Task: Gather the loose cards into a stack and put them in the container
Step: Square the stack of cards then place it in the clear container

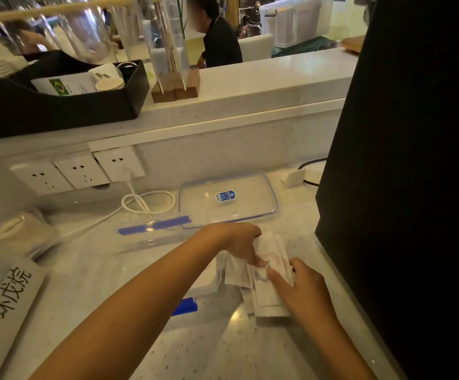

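Observation:
A loose pile of white cards (268, 294) lies on the speckled counter, just right of a clear container (151, 244) with blue latches. The container's clear lid (250, 209), marked with a blue sticker, lies flat behind it. My left hand (238, 242) reaches across the container and grips the far end of the cards, thumb on top. From the near right, my right hand (305, 287) holds the same pile, with its fingers laid over the top card. The cards are fanned unevenly between both hands.
A tall black block (403, 160) stands close to the right of the cards. A white cable (147, 204) loops from wall sockets (77, 171) behind the container. A printed paper bag (9, 292) lies at left. A person (220, 42) sits beyond the raised ledge.

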